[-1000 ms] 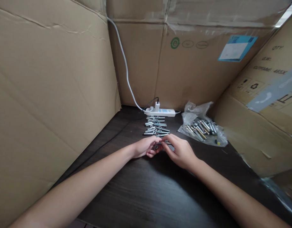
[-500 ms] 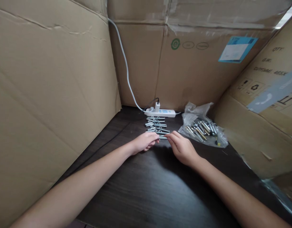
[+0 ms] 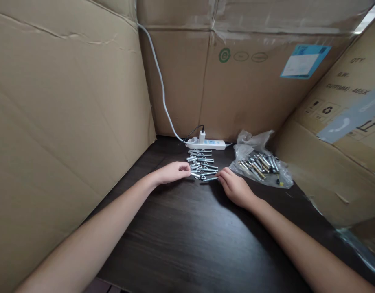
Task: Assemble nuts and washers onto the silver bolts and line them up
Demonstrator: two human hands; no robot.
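My left hand [image 3: 176, 171] pinches the left end of a short silver metal sleeve [image 3: 194, 175], low at the near end of the laid-out hardware. In the fingertips of my right hand [image 3: 231, 184] is the right end of a slim silver bolt [image 3: 209, 179], which points left just above the dark table or touching it; I cannot tell which. A small washer [image 3: 202, 177] lies between the two hands. Beyond them stretch rows of sorted parts: sleeves on the left, washers in the middle, bolts [image 3: 205, 160] on the right.
A clear plastic bag [image 3: 285, 179] with several assembled anchor bolts [image 3: 260, 166] lies to the right. Behind the rows stands a white power strip [image 3: 218, 145] with a plug and cables. Cardboard boxes [image 3: 178, 81] wall in the dark table [image 3: 163, 236] at the left, back and right.
My hands have come apart: the left moved left and now has the sleeve, while the right stays nearly in place with the bolt. A washer shows between them.
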